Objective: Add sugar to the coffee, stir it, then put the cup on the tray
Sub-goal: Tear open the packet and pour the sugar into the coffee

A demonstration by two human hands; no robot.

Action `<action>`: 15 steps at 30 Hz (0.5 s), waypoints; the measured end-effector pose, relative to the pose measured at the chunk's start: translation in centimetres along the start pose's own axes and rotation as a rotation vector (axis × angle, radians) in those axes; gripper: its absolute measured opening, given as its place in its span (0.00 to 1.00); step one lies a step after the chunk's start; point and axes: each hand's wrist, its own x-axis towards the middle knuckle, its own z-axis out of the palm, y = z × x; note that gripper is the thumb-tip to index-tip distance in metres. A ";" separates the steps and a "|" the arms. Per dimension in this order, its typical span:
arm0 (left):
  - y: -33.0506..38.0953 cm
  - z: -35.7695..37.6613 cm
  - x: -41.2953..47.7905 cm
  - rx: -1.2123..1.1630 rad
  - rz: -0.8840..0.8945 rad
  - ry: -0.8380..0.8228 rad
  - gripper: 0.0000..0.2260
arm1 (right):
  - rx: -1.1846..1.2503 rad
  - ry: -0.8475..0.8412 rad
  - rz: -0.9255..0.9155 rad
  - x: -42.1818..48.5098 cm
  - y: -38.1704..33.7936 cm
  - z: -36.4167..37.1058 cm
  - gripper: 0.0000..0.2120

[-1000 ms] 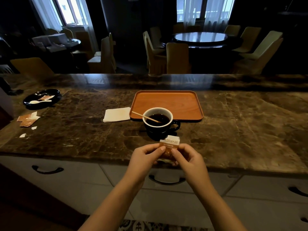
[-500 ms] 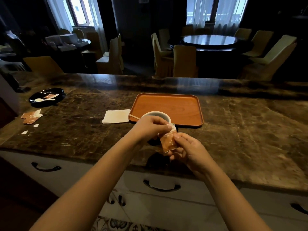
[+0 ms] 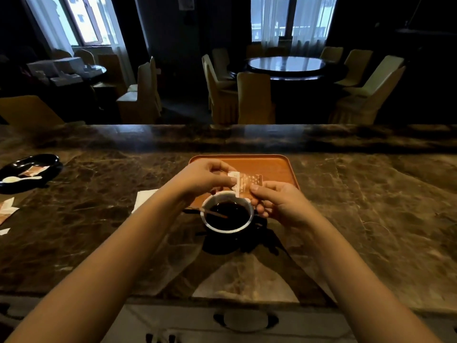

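Note:
A black cup (image 3: 227,214) with a white inside holds dark coffee and stands on the marble counter just in front of the orange tray (image 3: 277,167). A thin wooden stir stick (image 3: 214,213) leans in the cup, pointing left. Just above the cup's far rim I hold a small brown-and-white sugar packet (image 3: 247,183) between both hands. My left hand (image 3: 205,178) pinches its white left end. My right hand (image 3: 277,201) pinches its right lower corner, beside the cup's right side.
A white napkin (image 3: 144,198) lies left of the cup, partly under my left arm. A black dish (image 3: 29,173) with a white spoon and a packet sits far left. Torn packets (image 3: 6,210) lie at the left edge. Drawers with dark handles (image 3: 246,320) run below the counter.
Both hands have carried the sugar packet forward from near the counter's front edge to above the cup's far rim. The view has tilted and come closer over the cup.

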 end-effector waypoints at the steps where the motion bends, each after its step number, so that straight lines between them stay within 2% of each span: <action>1: -0.3 -0.6 0.5 0.023 0.008 0.002 0.07 | -0.040 -0.007 0.019 0.8 -0.3 0.0 0.08; 9: -2.6 -3.1 3.8 0.073 0.001 -0.070 0.05 | -0.220 0.002 0.101 5.6 -1.0 0.3 0.06; 15: -4.0 -3.8 4.6 0.043 -0.007 -0.195 0.04 | -0.293 0.035 0.123 6.3 -0.2 0.2 0.12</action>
